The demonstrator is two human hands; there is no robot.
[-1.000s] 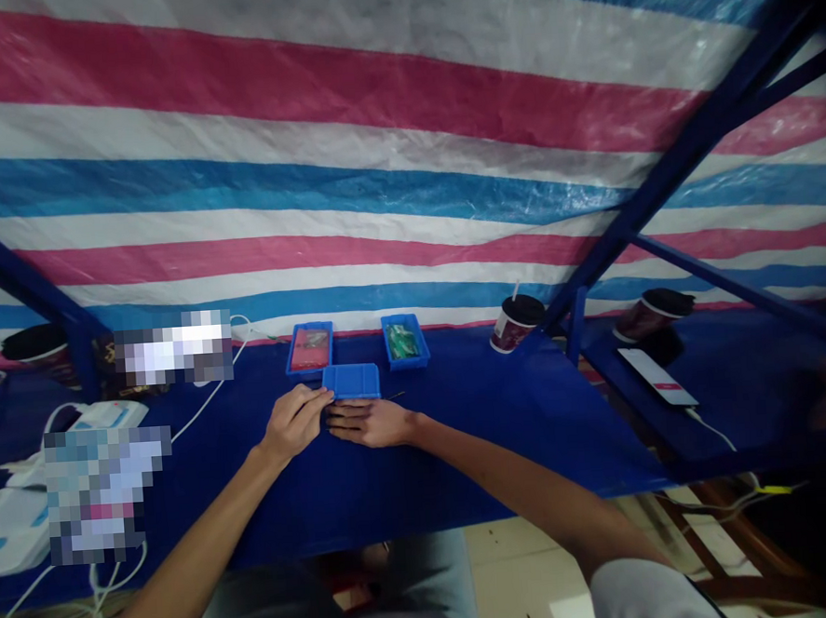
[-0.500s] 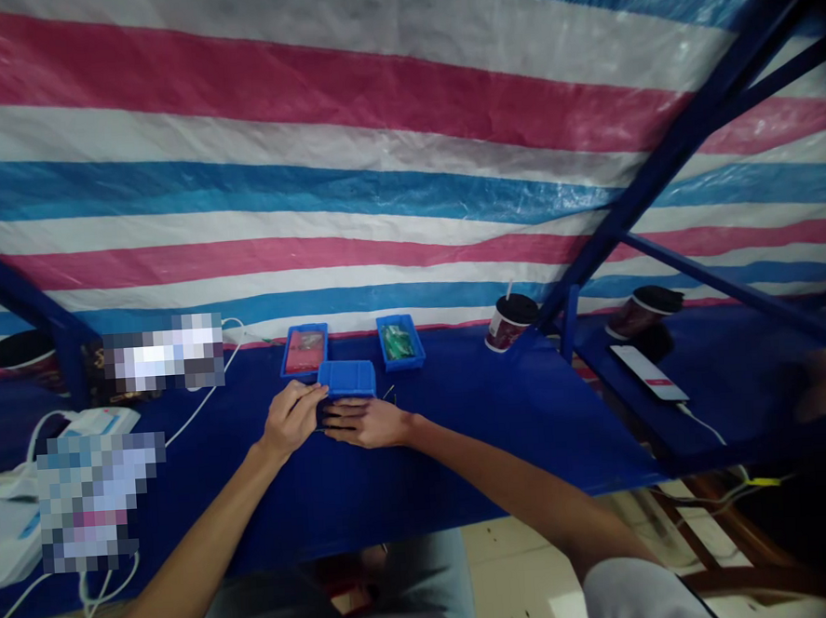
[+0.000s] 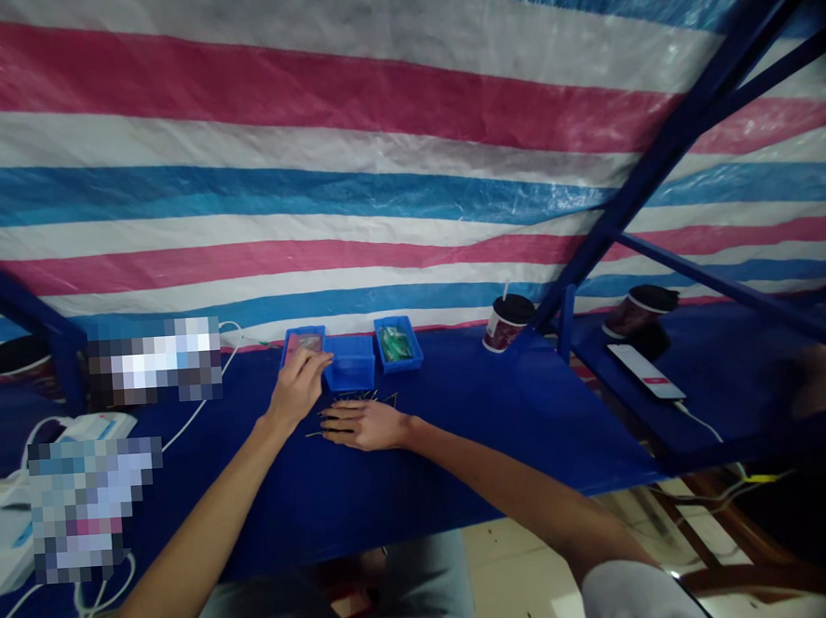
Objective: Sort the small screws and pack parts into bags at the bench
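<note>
My left hand (image 3: 297, 386) is closed with thumb and fingers at the left rim of a small blue plastic bin (image 3: 350, 361), whose hollow side shows nothing in it. Under and around my right hand (image 3: 365, 426) lies a pile of thin, dark, stick-like pieces (image 3: 368, 396), too small to name. The fingers of that hand are stretched out flat over the pile, just in front of the bin. Behind my left hand stands a second blue bin (image 3: 290, 343) with pink-red contents, partly hidden. A third blue bin (image 3: 409, 358) holds green packets.
A dark red lidded cup (image 3: 505, 327) with a straw stands at the back right. White power strips (image 3: 105, 427) and cables lie at the left. Blue metal posts (image 3: 567, 313) rise at both sides. Beyond the right one are a phone (image 3: 646, 372) and another cup (image 3: 633, 314).
The blue bin has turned from underside up to showing its hollow side, and moved slightly back with my left hand. The pile of thin pieces is now exposed. My right hand has hardly moved.
</note>
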